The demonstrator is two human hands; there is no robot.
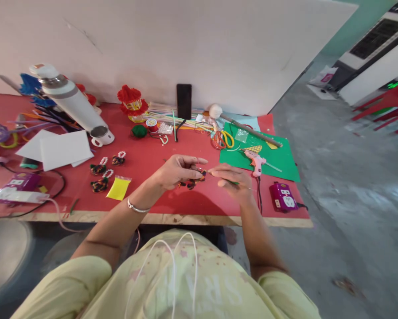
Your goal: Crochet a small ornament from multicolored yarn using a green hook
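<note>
head view: left hand (175, 173) pinches dark multicoloured piece (189, 184) between thumb and fingers, above red tabletop (152, 155); right hand (237, 177), fingers curled, grips slim green-handled tool (233, 182), tip beside piece. three beaded pieces (99, 185) lie farther left.

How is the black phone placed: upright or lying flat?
Upright: the black phone stands on its short end, its upper part set against the white panel.
</note>
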